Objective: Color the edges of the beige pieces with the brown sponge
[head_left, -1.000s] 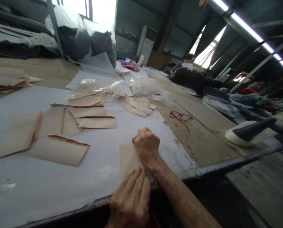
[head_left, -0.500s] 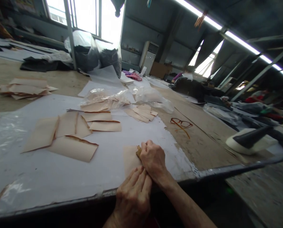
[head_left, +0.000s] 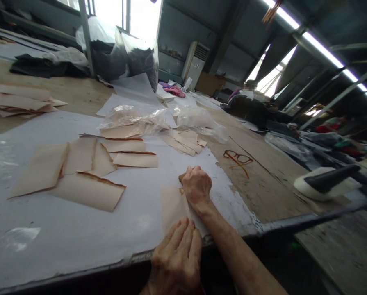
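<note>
A beige piece (head_left: 173,205) lies on white paper near the table's front edge, with a small brown mark by its far right corner. My left hand (head_left: 177,252) rests on its near end, fingers stretched out side by side and pointing away from me. Just beyond the piece's far right corner, my right hand (head_left: 197,184) is closed round a small brown pad (head_left: 181,177); only the pad's left end sticks out. Both hands are apart from each other.
Beige pieces with brown edges (head_left: 89,190) lie to the left, and a stack (head_left: 20,100) sits farther back. Clear plastic bags (head_left: 198,121) are behind. Glasses (head_left: 238,157) and a white and black object (head_left: 327,182) lie to the right. A person (head_left: 246,104) is in the background.
My right hand has moved away from me with the brown pad, off the beige piece and apart from my left hand. More of the beige piece shows. The view has shifted slightly.
</note>
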A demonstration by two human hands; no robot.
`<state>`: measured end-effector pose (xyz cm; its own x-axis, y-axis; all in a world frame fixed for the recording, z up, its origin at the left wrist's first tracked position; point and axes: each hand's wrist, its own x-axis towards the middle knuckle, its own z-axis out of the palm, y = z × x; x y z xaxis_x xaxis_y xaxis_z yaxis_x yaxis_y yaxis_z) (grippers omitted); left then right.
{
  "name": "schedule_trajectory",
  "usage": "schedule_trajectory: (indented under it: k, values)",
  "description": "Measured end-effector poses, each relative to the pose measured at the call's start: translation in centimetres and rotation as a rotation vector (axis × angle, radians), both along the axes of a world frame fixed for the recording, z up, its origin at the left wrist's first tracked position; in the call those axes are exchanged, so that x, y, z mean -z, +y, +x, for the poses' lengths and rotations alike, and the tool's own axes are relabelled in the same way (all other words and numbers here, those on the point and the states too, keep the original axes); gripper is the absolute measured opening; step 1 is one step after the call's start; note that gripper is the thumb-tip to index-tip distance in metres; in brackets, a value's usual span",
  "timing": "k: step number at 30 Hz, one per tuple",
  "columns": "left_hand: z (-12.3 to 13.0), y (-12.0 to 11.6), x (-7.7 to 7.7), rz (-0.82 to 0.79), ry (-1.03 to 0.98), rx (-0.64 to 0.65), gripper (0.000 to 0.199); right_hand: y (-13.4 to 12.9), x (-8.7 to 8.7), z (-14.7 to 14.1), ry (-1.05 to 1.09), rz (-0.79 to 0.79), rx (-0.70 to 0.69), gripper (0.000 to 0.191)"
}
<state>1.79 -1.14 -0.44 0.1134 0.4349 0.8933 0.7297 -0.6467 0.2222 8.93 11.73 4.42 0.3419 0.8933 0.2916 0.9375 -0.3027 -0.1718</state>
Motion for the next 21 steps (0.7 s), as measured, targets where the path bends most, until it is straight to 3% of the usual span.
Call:
schedule_trajectory:
  k: [3, 6, 9, 12, 21]
  values:
    - [-0.1, -0.1, 0.0, -0.003, 0.000, 0.005, 0.030, 0.3, -1.2, 1.2, 0.127, -0.015, 0.060, 0.037]
    - [-0.2, -0.1, 0.1, -0.007, 0.012, 0.015, 0.030, -1.5, -1.9, 2.2, 0.164, -0.014, -0.034, 0.039]
    - [-0.2, -0.1, 0.2, -0.009, 0.025, 0.027, 0.031, -4.2, -1.3, 2.0, 0.109, -0.008, -0.190, 0.034]
    - [-0.3, 0.0, 0.2, -0.005, 0.011, 0.018, 0.032, -5.3, -0.3, 1.2, -0.065, -0.037, -0.203, 0.028]
    - [-0.1, 0.1, 0.0, 0.007, 0.018, 0.021, 0.029, -2.0, 0.4, -0.1, -0.172, -0.059, -0.113, 0.026]
